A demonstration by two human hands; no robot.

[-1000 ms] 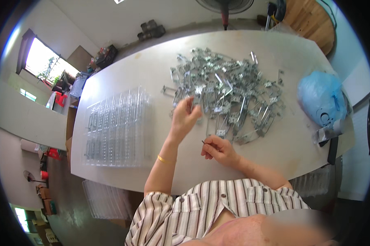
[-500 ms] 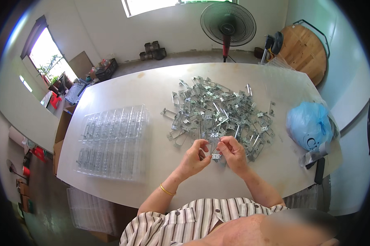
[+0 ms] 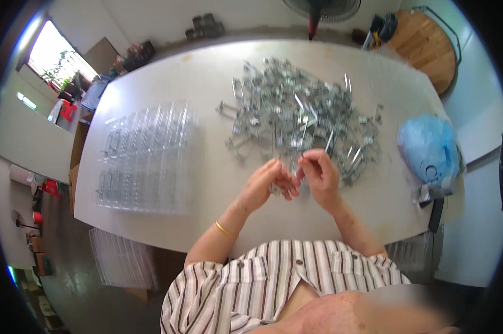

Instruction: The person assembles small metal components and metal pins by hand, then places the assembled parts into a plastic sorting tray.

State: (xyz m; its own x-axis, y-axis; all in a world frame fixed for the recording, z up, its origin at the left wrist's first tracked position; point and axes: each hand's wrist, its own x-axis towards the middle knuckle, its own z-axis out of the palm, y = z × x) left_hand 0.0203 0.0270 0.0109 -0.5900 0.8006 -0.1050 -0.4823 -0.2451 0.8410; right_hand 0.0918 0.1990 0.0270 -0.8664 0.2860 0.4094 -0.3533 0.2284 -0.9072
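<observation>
In front of my body, my left hand (image 3: pixel 270 179) is curled round a small silvery metal bracket (image 3: pixel 275 190), a bit of which shows beneath the fingers. My right hand (image 3: pixel 321 177) is right beside it, thumb and forefinger pinched together at the near edge of the pile; what the pinch holds is too small and blurred to name. The fingertips of both hands nearly meet. Just beyond them lies a large loose heap of similar metal brackets (image 3: pixel 287 108). To the left stand clear plastic trays (image 3: pixel 186 161), with rows of metal parts in their compartments.
The white table (image 3: pixel 218 183) has a curved edge. A blue plastic bag (image 3: pixel 428 147) sits at the right, with a clear roll-like item and a dark object near it. More clear trays (image 3: pixel 120 261) are below the left table edge. A fan (image 3: pixel 318 8) stands beyond the table.
My view has tipped down and nearer, so the table sits higher. The bracket that stuck out below between both hands now shows under my left fingers, and the left hand has turned.
</observation>
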